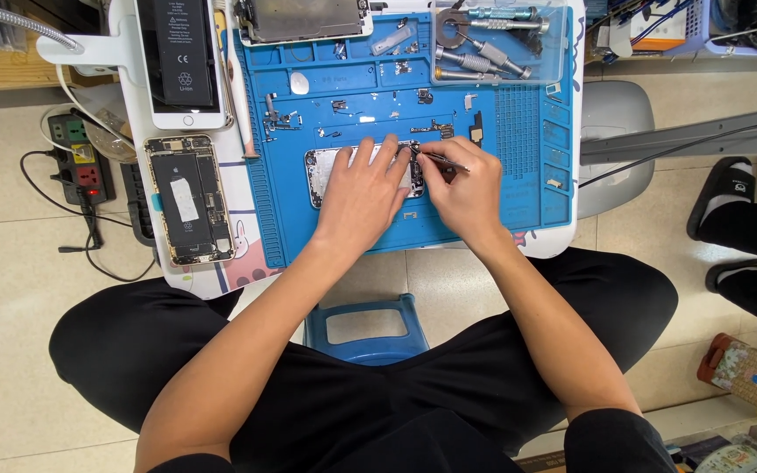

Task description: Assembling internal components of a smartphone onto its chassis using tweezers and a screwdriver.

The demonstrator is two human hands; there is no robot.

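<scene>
An opened phone body (324,172) lies flat on the blue work mat (484,219). My left hand (363,194) rests flat on it, fingers spread, covering most of it. Beside it, my right hand (464,188) grips a thin metal tool (438,159), likely tweezers or a small screwdriver. The tool's tip sits at the phone body's upper right part. Small screws and metal parts (343,109) are scattered on the mat above the hands.
Another opened phone (188,199) lies at the table's left. A white phone with a black battery (180,60) is behind it. A clear tray of screwdrivers (497,44) is at the back right. A power strip (82,158) lies on the floor; another person's feet (729,197) stand right.
</scene>
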